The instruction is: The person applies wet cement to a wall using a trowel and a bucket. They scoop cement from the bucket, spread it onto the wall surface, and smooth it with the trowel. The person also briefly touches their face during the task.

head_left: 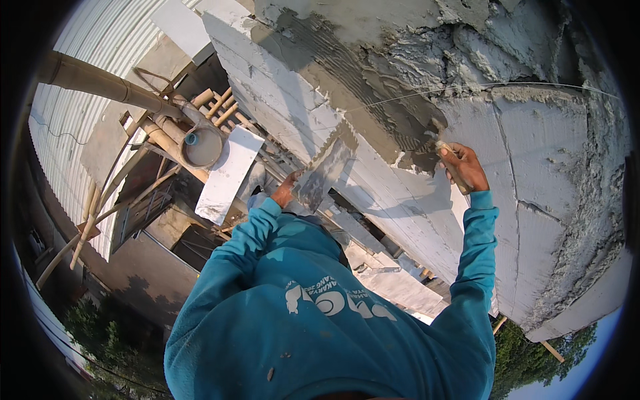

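Trowel handle (461, 183) within right fingers (455, 153), grey board (325, 175) against left fingers (289, 184).

From here the wall blocks (477, 143) look matt and chalky, the mortar (363, 93) spread on them damp, ridged and rough. The flat plate (325, 175) is dull with grey smears, the sweatshirt (287, 340) soft matt cloth, the thick pole (100, 81) smooth bamboo, the roofing sheet (110, 33) corrugated.

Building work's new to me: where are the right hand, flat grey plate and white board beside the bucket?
Right hand (469, 169): head view, its back.
Flat grey plate (325, 176): head view, middle of its face.
White board (230, 176): head view, middle of its face.
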Demonstrator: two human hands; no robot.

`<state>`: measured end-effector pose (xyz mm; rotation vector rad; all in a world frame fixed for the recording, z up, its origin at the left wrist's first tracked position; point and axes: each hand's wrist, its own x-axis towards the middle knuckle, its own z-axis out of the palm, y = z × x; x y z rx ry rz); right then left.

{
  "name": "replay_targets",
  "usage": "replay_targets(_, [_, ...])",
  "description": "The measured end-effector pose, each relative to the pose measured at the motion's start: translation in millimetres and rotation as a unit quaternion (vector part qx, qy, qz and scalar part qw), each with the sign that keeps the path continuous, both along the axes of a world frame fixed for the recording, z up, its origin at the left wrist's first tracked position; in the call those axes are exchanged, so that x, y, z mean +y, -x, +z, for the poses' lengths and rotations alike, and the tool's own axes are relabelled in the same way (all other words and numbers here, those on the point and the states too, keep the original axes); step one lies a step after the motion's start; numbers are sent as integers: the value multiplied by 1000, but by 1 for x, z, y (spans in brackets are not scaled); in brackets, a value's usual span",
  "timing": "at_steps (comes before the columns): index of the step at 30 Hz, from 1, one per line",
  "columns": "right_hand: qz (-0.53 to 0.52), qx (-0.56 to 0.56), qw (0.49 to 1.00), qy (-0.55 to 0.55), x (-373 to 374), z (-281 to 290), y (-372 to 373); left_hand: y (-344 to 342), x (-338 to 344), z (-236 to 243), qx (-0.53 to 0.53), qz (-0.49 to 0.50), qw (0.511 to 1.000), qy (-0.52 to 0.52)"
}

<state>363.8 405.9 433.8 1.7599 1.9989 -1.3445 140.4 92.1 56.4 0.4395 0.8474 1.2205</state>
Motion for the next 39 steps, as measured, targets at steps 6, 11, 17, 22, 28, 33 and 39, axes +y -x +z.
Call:
replay_targets(6, [-7, -38, 994, -98, -45, 47, -43, 3, -5, -19, 138, -62, 983, -107])
replay_targets(11, [-99, 43, 990, -88, -127, 49, -98, 20, -14, -11, 162, -121, 978, -46])
replay_targets(17, [-253, 51, 966, 30, -310, -107, -194, 37, -13, -12, 238, -229, 942, 51])
replay_targets(22, [-347, -194, 918, -17, -457, -259, -224, 104, -39, -4, 312, -317, 880, 166])
replay_targets(28, [-482, -338, 803, 92, -550, -431, -255, 163, -13, 1, 411, -411, 775, 247])
replay_targets(33, [-485, -392, 777, 89, -579, -584, -288, 197, 22, 14, 474, -443, 699, 301])
replay_targets(39, [-526, -344, 753, 196, -490, -686, -295, 219, 49, 25, 524, -450, 640, 336])
